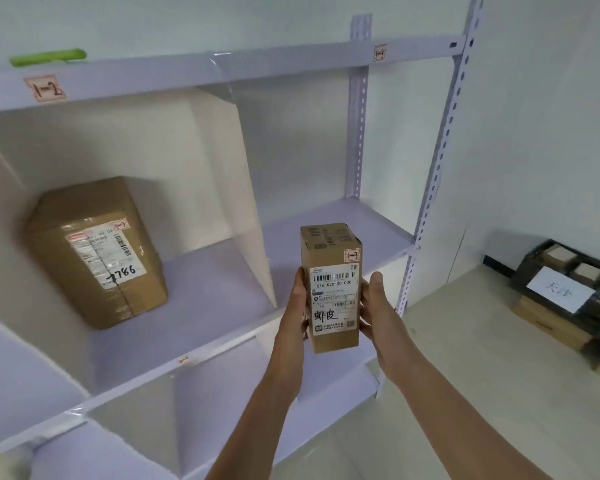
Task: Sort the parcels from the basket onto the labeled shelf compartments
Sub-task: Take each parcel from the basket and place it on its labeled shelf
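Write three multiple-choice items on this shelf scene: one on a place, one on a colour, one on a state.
1. The large parcel stands: A) in the compartment under the 1-2 label; B) on a chair; C) on a cart.
2. The object on the top shelf is: A) red; B) green; C) black.
3. The small parcel is: A) lying flat on a board; B) pinched from above by two fingers; C) held between the left hand and the right hand.

Answers: 1 A, it sits right below that label. 2 B, it is bright green. 3 C, one hand grips each side, in front of the shelf.
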`<act>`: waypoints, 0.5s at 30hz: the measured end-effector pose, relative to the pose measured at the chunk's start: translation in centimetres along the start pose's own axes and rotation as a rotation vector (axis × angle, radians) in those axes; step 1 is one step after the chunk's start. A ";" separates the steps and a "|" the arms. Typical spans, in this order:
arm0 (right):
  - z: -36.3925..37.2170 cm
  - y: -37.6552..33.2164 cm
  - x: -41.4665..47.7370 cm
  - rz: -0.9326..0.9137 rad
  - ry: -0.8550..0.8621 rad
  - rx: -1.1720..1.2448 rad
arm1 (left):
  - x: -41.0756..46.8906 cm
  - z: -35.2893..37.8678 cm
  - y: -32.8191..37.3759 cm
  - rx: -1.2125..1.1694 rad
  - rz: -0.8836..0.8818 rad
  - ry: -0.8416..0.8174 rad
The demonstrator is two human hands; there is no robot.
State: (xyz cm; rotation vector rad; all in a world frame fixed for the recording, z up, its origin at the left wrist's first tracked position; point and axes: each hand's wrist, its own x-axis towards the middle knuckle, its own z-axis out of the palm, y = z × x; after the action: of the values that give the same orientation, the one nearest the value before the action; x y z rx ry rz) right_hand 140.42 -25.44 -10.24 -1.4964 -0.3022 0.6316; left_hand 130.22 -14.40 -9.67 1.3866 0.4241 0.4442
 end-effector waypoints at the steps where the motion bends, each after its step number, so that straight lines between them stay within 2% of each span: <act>1: -0.4 -0.3 0.8 0.008 -0.024 0.004 | 0.3 0.6 0.1 -0.005 0.005 0.010; 9: -1.4 -2.1 6.2 -0.041 -0.167 0.015 | 3.8 2.4 0.7 -0.047 0.036 0.137; 15: -0.4 -3.6 10.5 -0.108 -0.252 -0.028 | 7.4 1.9 0.6 -0.072 0.175 0.202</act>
State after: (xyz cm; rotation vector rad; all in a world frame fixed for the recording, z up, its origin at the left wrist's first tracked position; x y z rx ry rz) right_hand 149.82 -19.70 -8.80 -1.4176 -0.5841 0.7322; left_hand 137.48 -11.94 -9.05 1.3189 0.4486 0.7404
